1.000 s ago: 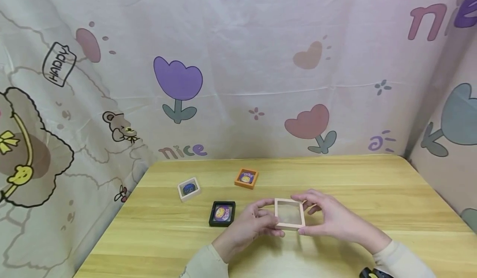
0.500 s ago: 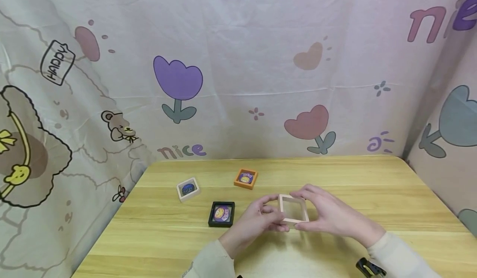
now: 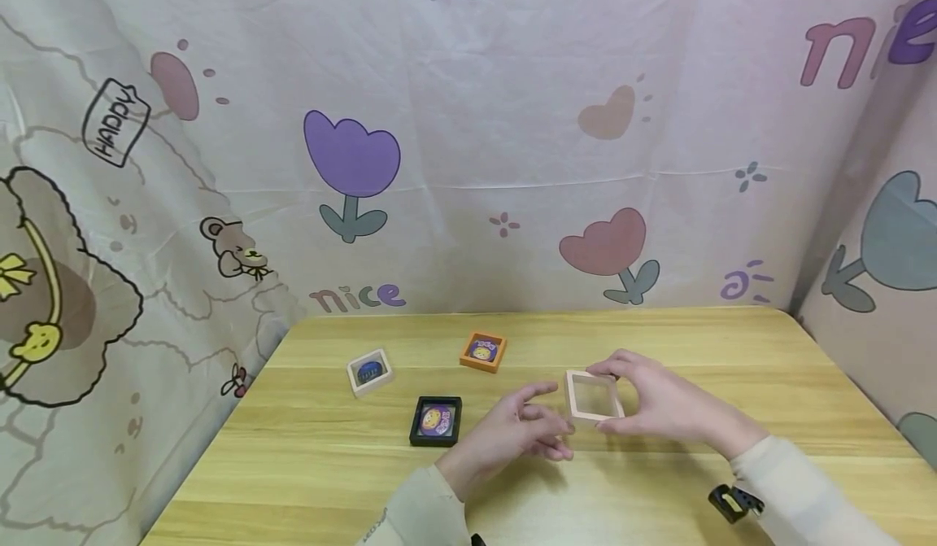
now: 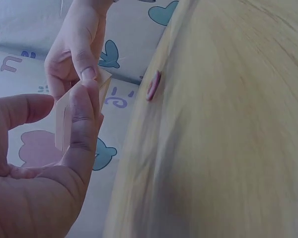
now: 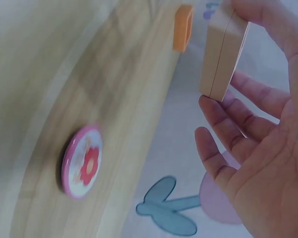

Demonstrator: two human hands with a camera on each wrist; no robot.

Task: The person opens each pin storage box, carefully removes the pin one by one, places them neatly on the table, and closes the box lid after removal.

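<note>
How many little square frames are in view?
4: a beige frame in the right hand, a black frame left of the left hand, an orange frame farther back, and a whitish frame farthest left. Others might be hidden.

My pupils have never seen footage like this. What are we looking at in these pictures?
No machine here, just a person's bare left hand and right hand. The wide picture comes from a head-worn camera; the others come from a camera on each wrist. On the wooden table lie a black frame, an orange frame and a pale frame, each with something colourful inside. The right-wrist picture also shows a pink-rimmed flower badge there. The right hand holds a square clear-windowed frame above the table; the left hand is close beside it.
</note>
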